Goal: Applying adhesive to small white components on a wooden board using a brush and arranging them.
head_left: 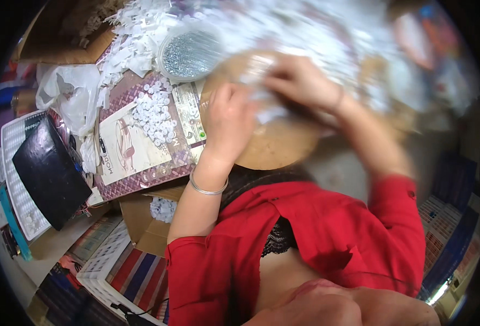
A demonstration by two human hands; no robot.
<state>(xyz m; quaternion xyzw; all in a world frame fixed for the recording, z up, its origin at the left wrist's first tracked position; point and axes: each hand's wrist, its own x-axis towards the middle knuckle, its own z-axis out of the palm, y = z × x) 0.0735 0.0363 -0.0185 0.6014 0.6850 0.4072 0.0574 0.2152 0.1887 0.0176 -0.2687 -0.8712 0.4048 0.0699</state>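
My left hand [230, 120] is over the left part of a round brown board [275, 149], its fingers curled together. Across from it, my right hand [305, 84] reaches in with thumb and fingers pinched. Motion blurs both hands, so whatever they hold cannot be made out. Small whitish pieces [272, 114] lie on the board between them, smeared too. Just beyond the left hand stands a clear round tub [169, 76] of thin metal nails or pins [188, 56]. Many small white round plastic parts [156, 117] are heaped on the table left of my left hand.
White plastic pieces [137, 38] pile up along the far side. At left are a cardboard box [61, 38], a crumpled clear bag [69, 92], and a white basket [17, 163] with a black panel [50, 168] against it. An open carton [139, 223] sits below the table edge.
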